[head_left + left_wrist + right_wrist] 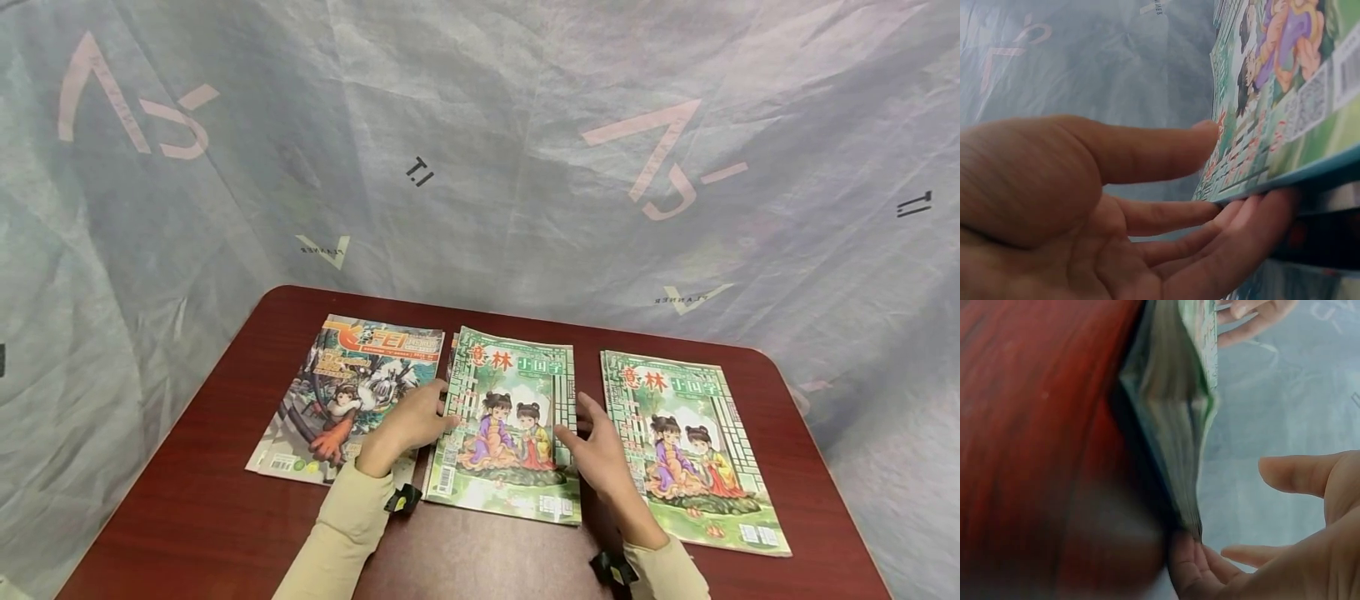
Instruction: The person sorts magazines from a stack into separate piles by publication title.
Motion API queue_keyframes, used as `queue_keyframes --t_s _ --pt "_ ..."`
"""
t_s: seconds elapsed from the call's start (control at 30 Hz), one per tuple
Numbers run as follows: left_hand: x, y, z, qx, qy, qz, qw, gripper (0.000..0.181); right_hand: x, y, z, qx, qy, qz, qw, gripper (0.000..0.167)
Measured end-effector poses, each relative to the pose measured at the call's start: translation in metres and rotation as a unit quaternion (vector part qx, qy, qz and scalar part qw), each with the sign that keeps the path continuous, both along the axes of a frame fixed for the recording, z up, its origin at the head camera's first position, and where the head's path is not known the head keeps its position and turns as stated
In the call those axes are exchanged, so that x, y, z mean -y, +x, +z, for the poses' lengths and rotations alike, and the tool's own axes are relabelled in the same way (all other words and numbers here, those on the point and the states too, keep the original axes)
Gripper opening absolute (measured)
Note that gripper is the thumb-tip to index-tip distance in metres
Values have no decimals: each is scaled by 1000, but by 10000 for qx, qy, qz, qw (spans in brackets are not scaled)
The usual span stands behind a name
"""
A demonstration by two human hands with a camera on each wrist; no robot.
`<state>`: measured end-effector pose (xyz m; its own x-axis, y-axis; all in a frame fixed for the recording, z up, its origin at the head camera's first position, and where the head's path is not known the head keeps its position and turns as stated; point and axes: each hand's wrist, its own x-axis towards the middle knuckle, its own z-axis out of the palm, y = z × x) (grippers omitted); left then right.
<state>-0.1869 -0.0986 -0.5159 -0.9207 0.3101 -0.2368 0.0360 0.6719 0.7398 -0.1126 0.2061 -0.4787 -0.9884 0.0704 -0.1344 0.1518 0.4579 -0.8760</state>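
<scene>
A green children's magazine lies at the middle of the table, its cover showing two cartoon figures. My left hand is at its left edge. In the left wrist view, the left fingers reach in under that edge, and the thumb extends over the cover; whether it touches is unclear. On the other side, my right hand reaches to the right edge. The right wrist view shows its fingers touching the lower side near a corner of the pages, with the thumb standing apart from the cover.
To the left lies a comic magazine with an orange title, atop another. A matching green magazine lies to the right, also stacked. The dark red table has rounded far corners, and a grey printed cloth hangs behind it.
</scene>
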Motion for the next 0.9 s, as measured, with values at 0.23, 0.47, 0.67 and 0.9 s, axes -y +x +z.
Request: queue_keyframes --t_s 0.23,0.47,0.67,0.9 --pt "-4 4 -1 -58 167 -304 9994 71 -4 -1 6 -27 -13 -176 9998 75" --pt "-11 29 58 224 390 -75 9990 70 -10 -4 7 40 -78 -252 9996 71" --pt "-13 28 59 212 287 67 9993 71 -12 -6 4 15 -94 -235 9997 64" --pt "-15 27 62 474 459 220 9976 73 -13 -6 4 -198 -86 -269 9994 62"
